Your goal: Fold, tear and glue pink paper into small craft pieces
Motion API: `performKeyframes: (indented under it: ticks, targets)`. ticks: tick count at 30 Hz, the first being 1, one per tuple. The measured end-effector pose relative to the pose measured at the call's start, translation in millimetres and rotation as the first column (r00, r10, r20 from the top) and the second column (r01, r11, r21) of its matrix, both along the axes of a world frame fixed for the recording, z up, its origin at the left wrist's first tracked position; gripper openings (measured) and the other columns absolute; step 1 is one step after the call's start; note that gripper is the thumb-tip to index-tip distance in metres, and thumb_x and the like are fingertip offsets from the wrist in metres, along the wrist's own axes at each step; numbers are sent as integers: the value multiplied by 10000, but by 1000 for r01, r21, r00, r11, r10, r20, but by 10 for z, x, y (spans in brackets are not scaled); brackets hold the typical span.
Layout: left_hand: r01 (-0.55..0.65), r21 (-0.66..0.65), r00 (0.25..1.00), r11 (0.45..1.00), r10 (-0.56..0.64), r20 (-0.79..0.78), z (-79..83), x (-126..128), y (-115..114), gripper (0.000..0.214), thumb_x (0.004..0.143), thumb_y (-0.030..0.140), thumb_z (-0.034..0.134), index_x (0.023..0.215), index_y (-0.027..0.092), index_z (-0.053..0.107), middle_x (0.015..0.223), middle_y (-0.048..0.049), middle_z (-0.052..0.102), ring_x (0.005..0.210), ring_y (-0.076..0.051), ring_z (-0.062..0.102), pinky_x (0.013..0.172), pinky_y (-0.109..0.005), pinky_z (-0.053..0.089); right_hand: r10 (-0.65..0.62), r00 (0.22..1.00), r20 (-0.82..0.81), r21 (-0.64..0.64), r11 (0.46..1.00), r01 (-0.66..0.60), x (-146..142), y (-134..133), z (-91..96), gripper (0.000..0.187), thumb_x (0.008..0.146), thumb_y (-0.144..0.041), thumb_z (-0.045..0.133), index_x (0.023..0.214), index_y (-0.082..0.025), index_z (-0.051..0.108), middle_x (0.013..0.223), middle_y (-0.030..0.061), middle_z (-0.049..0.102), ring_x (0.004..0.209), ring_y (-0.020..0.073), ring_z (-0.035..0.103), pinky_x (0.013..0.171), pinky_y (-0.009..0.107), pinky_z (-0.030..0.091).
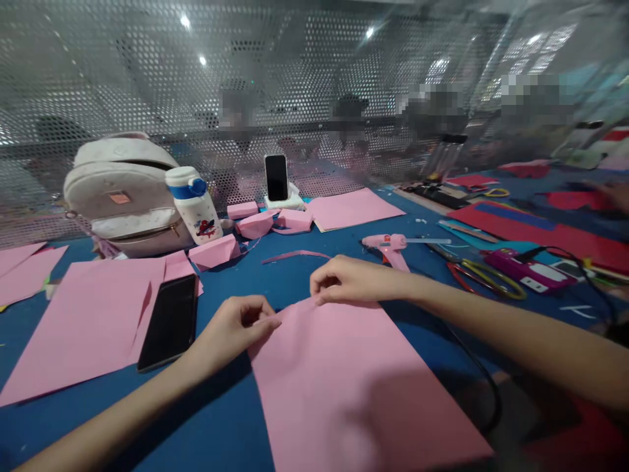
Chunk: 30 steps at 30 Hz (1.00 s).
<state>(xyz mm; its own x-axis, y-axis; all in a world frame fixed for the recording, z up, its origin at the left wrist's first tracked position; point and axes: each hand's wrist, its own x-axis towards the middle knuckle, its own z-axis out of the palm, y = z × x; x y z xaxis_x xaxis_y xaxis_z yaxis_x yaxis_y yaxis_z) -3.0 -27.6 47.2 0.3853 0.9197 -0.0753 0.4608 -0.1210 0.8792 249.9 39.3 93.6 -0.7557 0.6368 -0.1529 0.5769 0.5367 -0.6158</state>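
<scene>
A large pink paper sheet [354,387] lies on the blue table [236,426] in front of me. My left hand [236,328] pinches the sheet's far left corner, fingers closed on the edge. My right hand [348,280] pinches the far edge a little to the right, fingers curled shut on the paper. Both hands sit close together at the sheet's top edge. A thin pink paper strip [295,255] lies just beyond them.
A black phone [170,321] rests on pink sheets [83,321] at left. Behind stand a grey backpack [118,190], a white bottle [194,206], folded pink boxes [216,250] and a propped phone [276,178]. A pink glue gun [388,248], scissors [484,274] and red sheets [540,229] lie right.
</scene>
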Motion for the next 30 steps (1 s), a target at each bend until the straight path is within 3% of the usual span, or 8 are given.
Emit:
performKeyframes:
  ticks: [4, 14, 16, 19, 22, 25, 30]
  targets:
    - [34, 225, 985, 974, 6, -173, -146, -32, 81, 214, 881, 299, 581, 733, 174, 671, 784, -18, 682, 756, -172, 599, 694, -261, 406, 32, 996, 89, 167, 985, -47, -66, 124, -204, 97, 869, -178, 629, 813, -175, 709, 803, -2, 694, 767, 143, 601, 680, 244, 372]
    - [2, 257, 976, 966, 54, -210, -311, -30, 104, 191, 891, 246, 599, 730, 190, 685, 768, 4, 700, 733, -163, 596, 736, -297, 373, 79, 995, -67, 265, 962, -58, -272, -10, -610, 120, 928, -134, 587, 834, -180, 644, 882, 8, 661, 870, 162, 552, 743, 261, 385]
    - [6, 260, 977, 966, 50, -209, -318, -45, 116, 171, 886, 224, 609, 743, 198, 700, 777, 10, 701, 746, -162, 597, 757, -306, 366, 131, 989, -64, 387, 917, -96, -245, 5, -653, 152, 970, -155, 545, 856, -176, 644, 881, 18, 658, 844, 165, 526, 763, 279, 376]
    - [25, 283, 978, 959, 36, -207, -322, -66, 135, 164, 889, 193, 604, 801, 219, 740, 779, 10, 686, 774, -167, 596, 763, -314, 363, 221, 975, -27, 584, 795, -164, -190, 53, -716, 218, 1020, -190, 468, 916, -173, 660, 908, 40, 661, 829, 172, 496, 774, 304, 353]
    - [93, 335, 964, 938, 0, -267, -328, -92, 127, 186, 919, 193, 584, 909, 237, 765, 770, 0, 641, 771, -169, 570, 739, -316, 357, 293, 956, -11, 690, 695, -204, -146, 91, -780, 269, 1037, -161, 419, 978, -179, 681, 920, 47, 669, 839, 167, 505, 752, 302, 346]
    - [234, 459, 931, 857, -62, -359, -344, -125, 88, 267, 977, 161, 507, 1086, 253, 733, 820, -13, 617, 778, -164, 542, 709, -311, 334, 334, 941, -50, 735, 650, -192, -123, 92, -832, 257, 1031, -150, 440, 1045, -191, 693, 947, 38, 685, 859, 158, 527, 730, 294, 349]
    - [424, 647, 845, 634, -22, -534, -330, -158, 22, 331, 1051, 191, 372, 1185, 193, 675, 905, -52, 627, 786, -190, 485, 708, -333, 316, 347, 936, -60, 773, 610, -176, -142, 33, -875, 193, 995, -164, 519, 1055, -185, 701, 955, 37, 698, 874, 168, 542, 730, 309, 370]
